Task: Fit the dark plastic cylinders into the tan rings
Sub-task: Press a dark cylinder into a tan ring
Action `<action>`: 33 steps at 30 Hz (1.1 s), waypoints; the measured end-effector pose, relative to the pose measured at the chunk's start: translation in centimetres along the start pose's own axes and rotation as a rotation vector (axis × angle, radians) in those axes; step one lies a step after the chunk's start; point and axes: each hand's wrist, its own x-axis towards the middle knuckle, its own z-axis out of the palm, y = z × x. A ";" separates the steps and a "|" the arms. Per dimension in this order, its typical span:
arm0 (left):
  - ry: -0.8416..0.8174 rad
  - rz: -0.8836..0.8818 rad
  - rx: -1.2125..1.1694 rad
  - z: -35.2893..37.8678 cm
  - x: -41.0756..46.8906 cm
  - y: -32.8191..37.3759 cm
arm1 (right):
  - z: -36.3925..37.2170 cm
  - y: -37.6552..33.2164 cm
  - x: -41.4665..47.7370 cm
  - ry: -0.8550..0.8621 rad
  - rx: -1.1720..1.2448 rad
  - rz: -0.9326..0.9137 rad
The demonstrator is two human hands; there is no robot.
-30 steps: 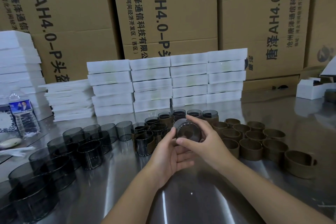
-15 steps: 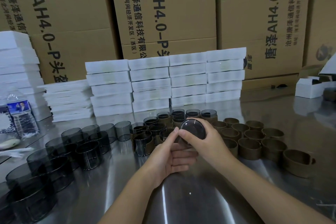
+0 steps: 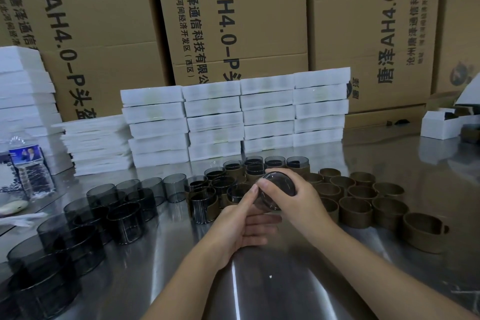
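My left hand (image 3: 241,228) lies palm-up over the table (image 3: 233,288). Its fingers are nearly straight, and the index tip touches the rim of the held cylinder (image 3: 279,189). My right hand (image 3: 301,200) wraps round that cylinder with curled fingers and holds it tilted above the table, end face toward me. I cannot tell whether a ring sits on it, because my hands cover its wall.

Progress: roughly a dozen fitted units (image 3: 207,202) stand just beyond my hands. Remaining: the loose cylinders (image 3: 124,215) grouped at left and the empty rings (image 3: 355,212) grouped at right, more than a dozen of each. I judge the task under half done.

Obstructions: the fitted units crowd close behind my hands, so setting one down calls for care. Further back stand a bottle (image 3: 31,171) at far left, stacked white boxes (image 3: 215,122), then cartons (image 3: 233,21).
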 end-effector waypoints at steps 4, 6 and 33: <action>-0.010 -0.003 0.006 0.0 0.0 -0.1 | 0.0 0.2 0.1 0.010 -0.002 -0.013; -0.011 -0.004 0.007 0.1 0.0 -0.1 | 0.1 0.3 0.2 0.010 -0.005 -0.022; -0.006 0.045 -0.224 0.9 -1.2 0.7 | 0.1 0.4 0.4 -0.028 0.091 0.149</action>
